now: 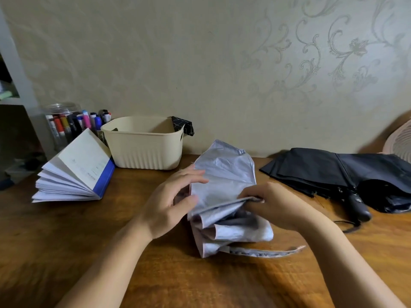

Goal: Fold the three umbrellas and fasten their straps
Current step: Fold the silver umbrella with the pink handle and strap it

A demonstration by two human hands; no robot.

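Observation:
A silvery-grey umbrella (224, 174) with a pink underside lies collapsed and loosely bunched on the wooden table (89, 241), tip pointing away from me. My left hand (173, 203) grips its left side, thumb on the fabric. My right hand (275, 205) pinches a fold of the canopy at its right edge. Its printed strap (264, 253) trails loose to the right near me. A black umbrella (329, 172) lies unfolded at the right, its handle (360, 207) toward me. A dark checked fabric (182, 125) hangs over the cream basket.
A cream plastic basket (142, 150) stands at the back against the wall. To its left are a fanned-open book (75, 172) and a clear jar of markers (66, 123). A pale ribbed object (400, 141) sits at the far right edge.

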